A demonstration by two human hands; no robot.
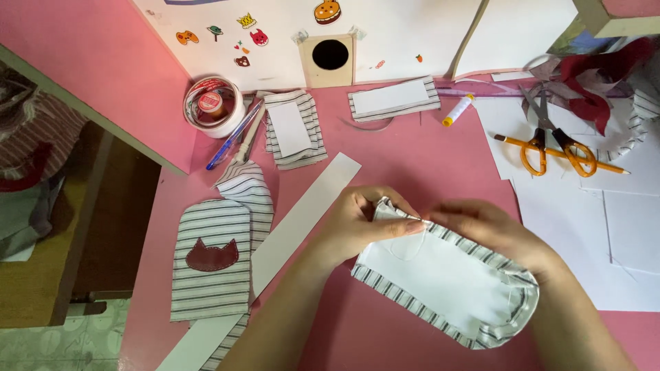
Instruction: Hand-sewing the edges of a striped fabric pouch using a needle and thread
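I see my left hand (361, 223) and my right hand (481, 230) meeting over a striped fabric piece (447, 275) with a white card (440, 271) lying inside it, on the pink surface (412, 151) a little to the right of the centre. The fingers of the left hand are pressed together and pinch the folded striped edge at the upper rim of the piece; the right hand pinches the same edge just beside it, so the fingertips of both hands almost touch. The rounded end of the piece points to about 4 o'clock. At 9 o'clock from the hands lies a second striped piece (213, 264) with a dark red cat-head patch (212, 256), and between them a long white paper strip (302, 213) runs diagonally. At 11 o'clock there is a tape roll (213, 106) and a blue pen (234, 144). At 2 o'clock orange-handled scissors (557, 148) lie over a pencil (605, 163) on white sheets, and at 1 o'clock a glue stick (458, 110).
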